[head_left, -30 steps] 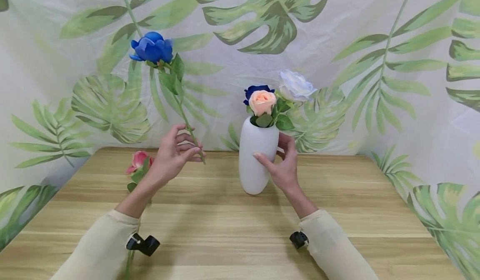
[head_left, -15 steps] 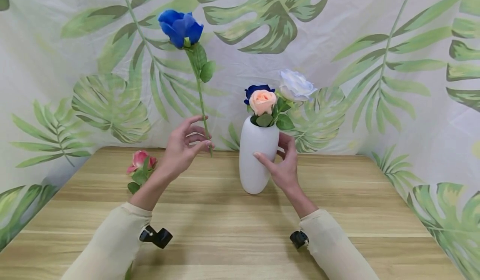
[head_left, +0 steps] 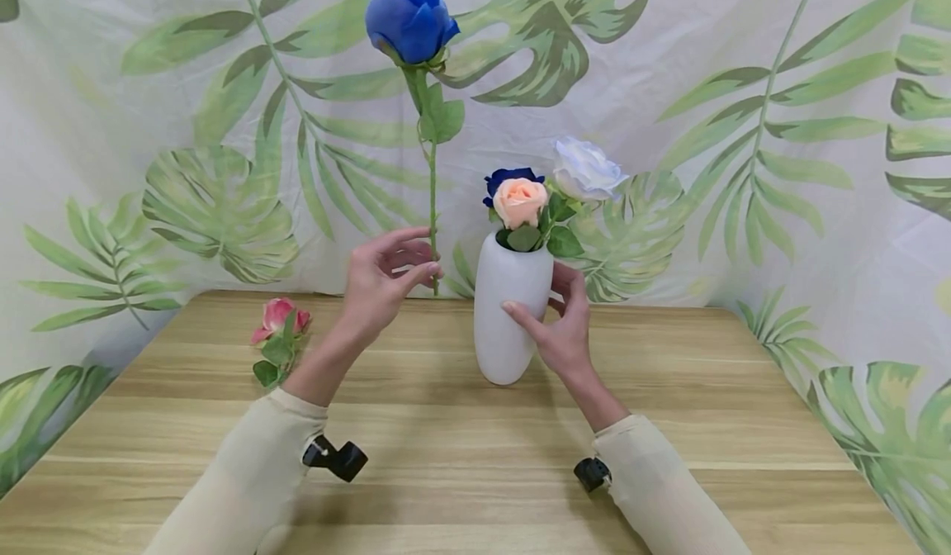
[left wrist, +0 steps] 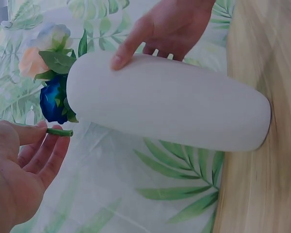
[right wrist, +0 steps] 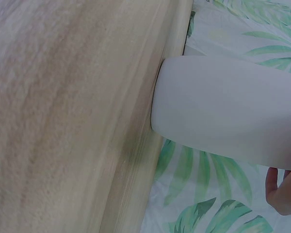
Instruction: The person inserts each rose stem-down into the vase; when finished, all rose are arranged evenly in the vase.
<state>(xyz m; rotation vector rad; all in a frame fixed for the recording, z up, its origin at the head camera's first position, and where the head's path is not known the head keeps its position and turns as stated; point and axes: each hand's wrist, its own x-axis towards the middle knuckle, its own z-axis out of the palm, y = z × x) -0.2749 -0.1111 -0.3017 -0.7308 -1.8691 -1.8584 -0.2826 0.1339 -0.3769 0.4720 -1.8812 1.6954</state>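
My left hand (head_left: 379, 286) pinches the lower stem of a blue rose (head_left: 413, 22) between thumb and fingers. The rose stands upright, its bloom high above the table and left of the vase. In the left wrist view the cut stem end (left wrist: 60, 132) pokes just past the fingertips, near the vase mouth. My right hand (head_left: 560, 324) grips the white vase (head_left: 508, 315) from its right side, thumb across the front. Out of the vase rise a peach rose (head_left: 520, 202), a dark blue rose (head_left: 499, 182) and a pale bluish-white rose (head_left: 587, 169). The vase base rests on the table.
A pink rose (head_left: 278, 320) lies on the wooden table (head_left: 446, 456) at the left, its stem partly hidden behind my left forearm. Behind the table hangs a leaf-patterned cloth (head_left: 669, 43). A small black camera sits on each wrist.
The left hand has moved right and slightly up, toward the vase. The blue rose has swung from leaning left to upright and risen. The right hand and vase have stayed still.
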